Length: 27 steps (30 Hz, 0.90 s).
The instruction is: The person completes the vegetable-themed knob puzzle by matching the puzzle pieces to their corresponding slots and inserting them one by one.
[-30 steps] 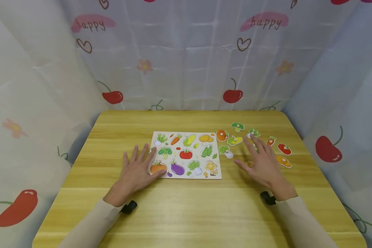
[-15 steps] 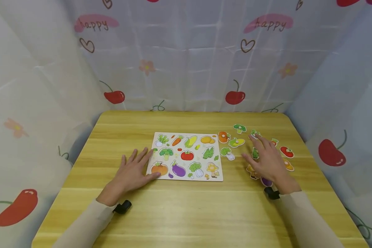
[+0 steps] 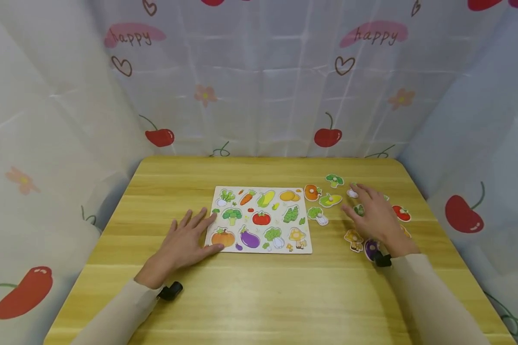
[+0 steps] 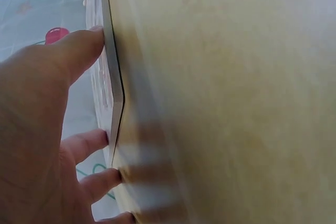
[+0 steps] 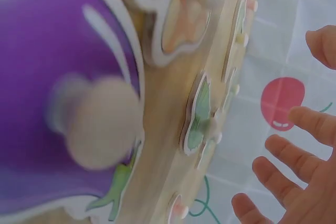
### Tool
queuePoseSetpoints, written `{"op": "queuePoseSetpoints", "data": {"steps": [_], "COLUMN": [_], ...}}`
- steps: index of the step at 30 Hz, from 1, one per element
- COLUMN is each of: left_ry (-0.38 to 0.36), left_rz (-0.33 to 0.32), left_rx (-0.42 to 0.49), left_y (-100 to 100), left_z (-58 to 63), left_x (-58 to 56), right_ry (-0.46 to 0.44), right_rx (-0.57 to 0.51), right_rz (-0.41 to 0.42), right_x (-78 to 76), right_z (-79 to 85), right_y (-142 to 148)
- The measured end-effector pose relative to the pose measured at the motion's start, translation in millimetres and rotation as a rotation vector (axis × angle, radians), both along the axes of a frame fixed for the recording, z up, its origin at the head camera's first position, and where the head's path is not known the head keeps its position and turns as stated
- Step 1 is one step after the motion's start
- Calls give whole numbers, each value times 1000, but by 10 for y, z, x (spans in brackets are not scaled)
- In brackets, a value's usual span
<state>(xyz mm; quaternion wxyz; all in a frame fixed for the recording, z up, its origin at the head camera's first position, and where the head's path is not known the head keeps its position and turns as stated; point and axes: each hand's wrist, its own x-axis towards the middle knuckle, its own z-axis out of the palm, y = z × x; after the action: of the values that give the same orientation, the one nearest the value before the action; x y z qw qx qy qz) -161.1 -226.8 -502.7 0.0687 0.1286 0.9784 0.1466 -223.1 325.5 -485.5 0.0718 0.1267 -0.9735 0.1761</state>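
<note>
A white puzzle board (image 3: 277, 219) printed with vegetables lies flat on the table. My left hand (image 3: 183, 244), fingers spread, rests at its left side; in the left wrist view the thumb (image 4: 86, 45) and index fingertip meet the board's edge. My right hand (image 3: 377, 218) hovers with spread fingers over several knobbed vegetable pieces, its fingertips close above the radish piece (image 3: 352, 193). A green leafy piece (image 3: 359, 210) shows beside the thumb. Near the right wrist lie the eggplant piece (image 3: 371, 249) and the mushroom piece (image 3: 354, 240). Nothing is between the right fingers (image 5: 286, 156).
Between board and right hand lie the pumpkin piece (image 3: 312, 192), corn piece (image 3: 330, 200) and cabbage piece (image 3: 317, 216). The broccoli piece (image 3: 334, 180) sits farther back, the tomato piece (image 3: 401, 213) to the right. Curtains (image 3: 259, 86) enclose the wooden table (image 3: 259, 297).
My left hand has drawn slightly left, off the board's face to its side. The right hand has shifted a little right, and the mushroom and eggplant pieces have come into sight. The view tilted slightly.
</note>
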Motion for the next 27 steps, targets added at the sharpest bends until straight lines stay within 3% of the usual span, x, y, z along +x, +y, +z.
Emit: {"op": "queuePoseSetpoints", "data": {"steps": [4,16,27], "left_ry": [6,4,9], "left_rz": [5,-5,-17], "left_rx": [6,6,16], "left_y": [5,-9,-19], "left_z": [-3,-47,-25], "left_x": [8,25,21], "right_ry": [-8,-148,-172], "right_rx": [-10,-91,-93], "right_rz": [2,-81,-65], "right_x": [-112,-446,-645], "right_z": [-14,-55,-59], "right_y": [60,283,433]}}
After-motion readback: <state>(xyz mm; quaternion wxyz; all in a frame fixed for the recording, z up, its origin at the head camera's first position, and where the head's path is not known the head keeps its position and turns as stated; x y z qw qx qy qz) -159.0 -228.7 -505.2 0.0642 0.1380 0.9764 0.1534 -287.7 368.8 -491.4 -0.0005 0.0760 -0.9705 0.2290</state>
